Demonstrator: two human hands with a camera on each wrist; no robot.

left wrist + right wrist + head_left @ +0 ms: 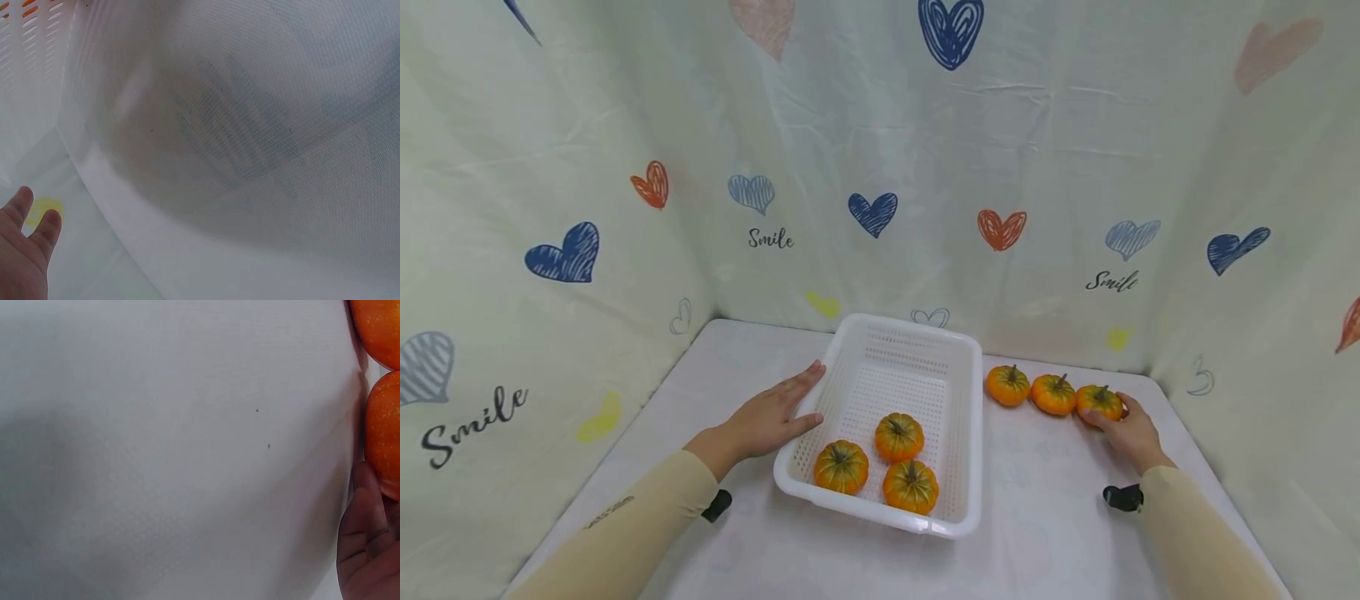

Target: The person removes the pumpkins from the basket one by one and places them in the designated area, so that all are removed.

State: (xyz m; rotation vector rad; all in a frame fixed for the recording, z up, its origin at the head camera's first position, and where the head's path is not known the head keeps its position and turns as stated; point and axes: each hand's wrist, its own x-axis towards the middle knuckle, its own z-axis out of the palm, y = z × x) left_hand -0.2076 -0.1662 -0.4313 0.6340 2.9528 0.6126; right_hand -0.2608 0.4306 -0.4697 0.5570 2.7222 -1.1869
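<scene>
A white plastic basket (951, 529) stands mid-table, with three small orange pumpkins inside, among them one pumpkin (841, 467) at the near left corner. My left hand (771, 419) lies at the basket's left side, its fingers extended along the rim; in the left wrist view part of that hand (28, 250) shows with fingers straight. To the right of the basket, three more pumpkins sit in a row. My right hand (1133, 435) grips the rightmost pumpkin (1099, 400), thumb on the near side and fingers around its right. The right wrist view shows the thumb against this pumpkin (384, 434).
The other two pumpkins in the row, a middle pumpkin (1053, 394) and a left pumpkin (1007, 385), sit close beside the gripped one. A white cloth (1045, 517) covers the table. A curtain (1060, 150) printed with hearts hangs at the back and sides.
</scene>
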